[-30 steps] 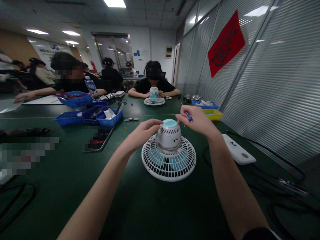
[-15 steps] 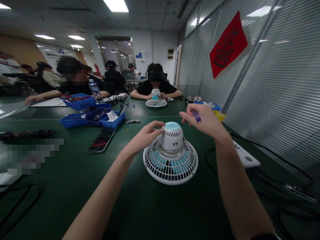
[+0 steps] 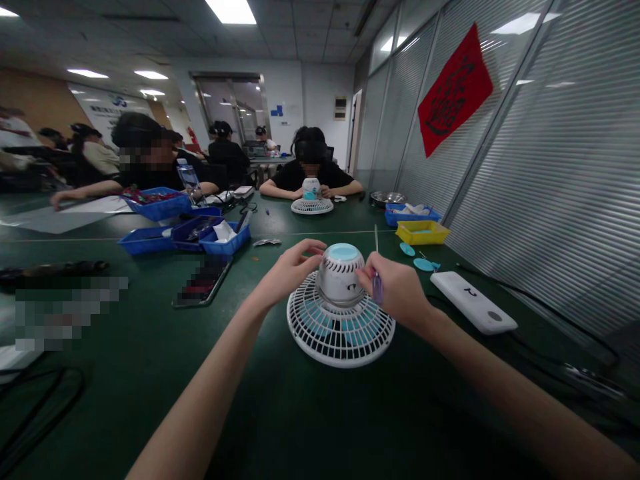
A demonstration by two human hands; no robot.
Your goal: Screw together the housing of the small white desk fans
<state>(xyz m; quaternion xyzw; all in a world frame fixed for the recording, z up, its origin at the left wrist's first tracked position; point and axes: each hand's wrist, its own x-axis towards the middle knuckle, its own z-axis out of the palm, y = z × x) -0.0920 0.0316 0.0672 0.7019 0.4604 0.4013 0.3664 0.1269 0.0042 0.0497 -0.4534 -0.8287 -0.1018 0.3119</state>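
A small white fan (image 3: 343, 283) lies grille-down on the green table, its round motor housing pointing up with a light-blue disc on top. Pale blue blades show through the grille. My left hand (image 3: 295, 267) is curled against the left side of the housing, thumb on the near side and fingers behind, steadying it. In my closed right hand (image 3: 397, 287) is a screwdriver (image 3: 377, 288) with a clear purple handle, its thin shaft pointing up and away from the fan. The fingertips of that hand are close to the right side of the housing; contact is hard to tell.
Right of the fan lie a white power bank (image 3: 473, 303) with a cable, light-blue discs (image 3: 424, 265), a yellow tray (image 3: 423, 233) and a blue tray (image 3: 395, 217). To the left are a phone (image 3: 204, 283) and blue bins (image 3: 227, 245). Opposite, a person handles another fan (image 3: 312, 205).
My right hand has come down and inward to the fan's right side, turning the screwdriver so its shaft points up. The trays and discs behind it now show. My left hand stays on the housing.
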